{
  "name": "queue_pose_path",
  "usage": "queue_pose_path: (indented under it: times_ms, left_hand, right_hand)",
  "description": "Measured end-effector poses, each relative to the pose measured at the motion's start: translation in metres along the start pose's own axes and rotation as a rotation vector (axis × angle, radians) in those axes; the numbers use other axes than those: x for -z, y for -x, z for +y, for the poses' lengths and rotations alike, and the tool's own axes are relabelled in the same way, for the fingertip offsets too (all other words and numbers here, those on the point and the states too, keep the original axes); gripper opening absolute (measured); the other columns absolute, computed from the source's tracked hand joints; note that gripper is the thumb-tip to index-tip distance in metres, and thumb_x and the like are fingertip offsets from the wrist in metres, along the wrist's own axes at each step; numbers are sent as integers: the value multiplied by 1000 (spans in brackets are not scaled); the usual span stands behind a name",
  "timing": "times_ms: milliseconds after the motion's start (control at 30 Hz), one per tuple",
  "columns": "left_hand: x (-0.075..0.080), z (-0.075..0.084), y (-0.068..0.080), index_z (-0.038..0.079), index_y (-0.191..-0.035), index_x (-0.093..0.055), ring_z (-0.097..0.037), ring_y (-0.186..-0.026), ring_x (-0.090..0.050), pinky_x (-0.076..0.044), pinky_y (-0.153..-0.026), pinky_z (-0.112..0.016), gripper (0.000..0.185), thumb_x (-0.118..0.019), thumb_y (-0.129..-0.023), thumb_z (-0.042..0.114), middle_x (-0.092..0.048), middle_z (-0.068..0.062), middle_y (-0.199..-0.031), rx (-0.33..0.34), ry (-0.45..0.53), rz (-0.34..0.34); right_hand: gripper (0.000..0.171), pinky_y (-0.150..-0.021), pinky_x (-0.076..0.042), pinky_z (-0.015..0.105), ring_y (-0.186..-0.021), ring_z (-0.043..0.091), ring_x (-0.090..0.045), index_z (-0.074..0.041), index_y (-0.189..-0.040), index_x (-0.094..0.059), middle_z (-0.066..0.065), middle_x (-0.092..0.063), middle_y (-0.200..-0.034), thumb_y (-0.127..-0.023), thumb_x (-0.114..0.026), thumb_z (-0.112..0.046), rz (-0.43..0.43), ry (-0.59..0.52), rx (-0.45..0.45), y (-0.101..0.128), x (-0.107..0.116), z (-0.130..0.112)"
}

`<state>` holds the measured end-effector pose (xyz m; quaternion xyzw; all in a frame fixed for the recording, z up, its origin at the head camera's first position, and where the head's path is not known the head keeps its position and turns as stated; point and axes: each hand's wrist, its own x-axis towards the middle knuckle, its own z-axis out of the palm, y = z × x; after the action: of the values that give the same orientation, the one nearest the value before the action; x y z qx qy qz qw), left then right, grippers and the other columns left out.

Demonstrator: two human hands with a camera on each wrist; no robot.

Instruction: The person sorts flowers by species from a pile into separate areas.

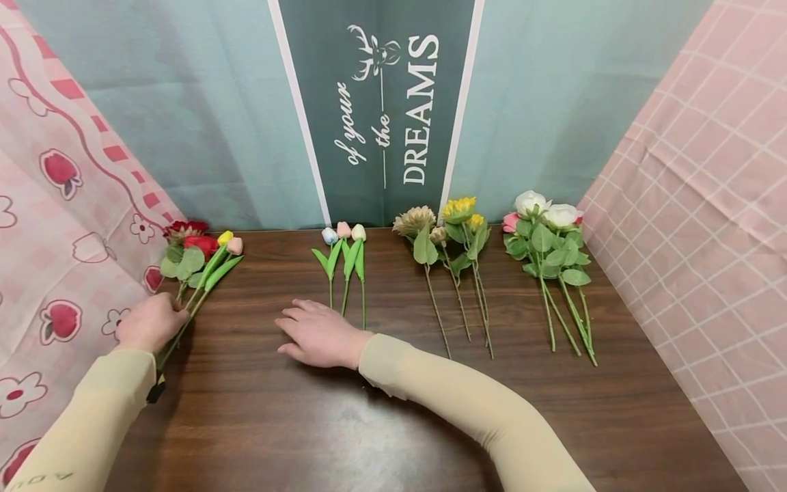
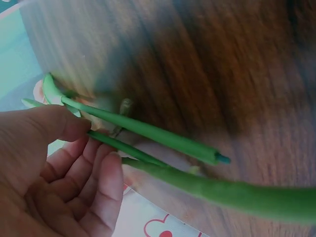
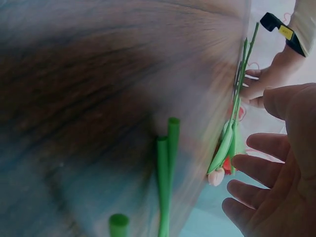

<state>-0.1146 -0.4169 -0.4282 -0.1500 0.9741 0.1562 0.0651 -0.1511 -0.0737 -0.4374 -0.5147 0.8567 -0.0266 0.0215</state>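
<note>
At the far left, my left hand (image 1: 152,322) pinches green tulip stems (image 2: 133,152) between thumb and fingers. Their heads, a yellow tulip (image 1: 225,237) and a pink tulip (image 1: 234,246), lie beside red flowers (image 1: 201,244) with broad leaves. Whether the red flowers' stems are in the grip too, I cannot tell. My right hand (image 1: 320,333), palm down with fingers spread, holds nothing. It is just in front of a blue-white tulip (image 1: 329,236), a pink tulip (image 1: 343,230) and a white tulip (image 1: 359,233), near their stem ends (image 3: 168,148).
Beige flowers (image 1: 415,221) and yellow flowers (image 1: 459,209) lie right of centre on the brown wooden table (image 1: 258,424). White flowers (image 1: 562,216) with pink ones lie farther right. Patterned cloth (image 1: 58,273) borders the left, checked pink cloth (image 1: 695,205) the right, a teal curtain (image 1: 215,102) the back.
</note>
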Motion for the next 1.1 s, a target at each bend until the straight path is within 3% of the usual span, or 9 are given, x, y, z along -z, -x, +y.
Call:
queue_pose_path:
  times_ms: [200, 367, 533, 633, 800, 967, 1100]
  left_hand:
    - [3, 0, 0, -6, -98, -70, -32, -71, -59, -45, -54, -43, 27, -60, -92, 19, -66, -19, -85, -85, 38, 12]
    - [6, 2, 3, -9, -105, -69, -32, -75, -60, -48, -61, -44, 31, -59, -97, 19, -68, -22, -91, -117, 62, 19]
    - [11, 17, 8, -8, -111, -70, -40, -86, -63, -51, -71, -54, 35, -60, -101, 24, -69, -28, -104, -147, 106, 75]
    - [12, 35, 10, -8, -114, -70, -42, -94, -64, -51, -77, -55, 35, -60, -101, 22, -69, -29, -111, -188, 146, 106]
    - [0, 82, 17, -5, -115, -70, -26, -78, -61, -48, -67, -39, 31, -61, -102, 21, -72, -21, -103, -262, 231, 95]
    - [-25, 135, 27, 0, -112, -70, -20, -78, -61, -49, -69, -36, 23, -65, -101, 19, -72, -13, -99, -333, 358, 69]
    - [-47, 179, 35, 2, -110, -70, -20, -84, -64, -52, -74, -36, 20, -69, -99, 19, -72, -9, -98, -391, 463, 37]
  right_hand:
    - [57, -123, -21, 32, -150, 24, -32, -17, -152, -50, 2, -47, -156, -107, -46, -51, -8, -2, -7, 2, -1, 4]
    - [57, -123, -20, 31, -150, 23, -32, -16, -152, -50, 2, -48, -155, -107, -45, -51, -4, -24, -19, 5, -3, 10]
    - [55, -123, -19, 31, -149, 23, -34, -15, -151, -52, 3, -50, -154, -108, -44, -49, 32, -68, -30, 12, -3, 23]
    - [52, -123, -20, 31, -146, 24, -38, -12, -148, -54, 5, -53, -151, -109, -45, -45, 76, -119, -47, 19, -1, 35]
    - [44, -117, -34, 32, -138, 19, -49, -12, -144, -59, 3, -59, -145, -109, -49, -36, 190, -293, -149, 37, 1, 58]
    - [35, -104, -48, 35, -123, 15, -61, -13, -134, -68, 0, -67, -131, -108, -54, -31, 344, -584, -300, 60, -1, 82]
    - [33, -98, -52, 37, -116, 14, -64, -15, -130, -71, -3, -70, -126, -105, -60, -33, 442, -856, -414, 74, 1, 97]
